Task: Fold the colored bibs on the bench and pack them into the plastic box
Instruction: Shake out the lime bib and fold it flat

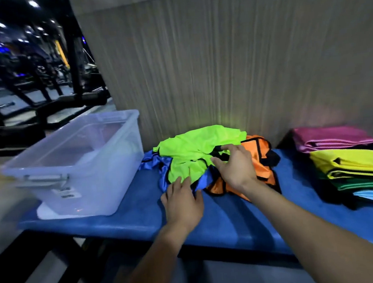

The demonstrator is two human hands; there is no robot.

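Observation:
A crumpled heap of bibs lies on the blue bench point(229, 214): a neon green bib point(191, 152) on top, a blue bib point(160, 166) under its left side and an orange bib point(263, 168) on the right. My left hand point(182, 203) lies flat with straight fingers at the heap's near edge, fingertips touching the green and blue cloth. My right hand point(235, 166) hovers over the middle of the heap with spread, slightly bent fingers, holding nothing that I can see. A clear plastic box point(80, 165) stands open on the bench to the left.
A stack of folded bibs point(356, 163) in pink, yellow, green and light blue sits at the bench's right end. A ribbed beige wall point(241, 56) rises right behind the bench. Dark gym machines point(26, 77) fill the far left. The bench's front edge runs close below my hands.

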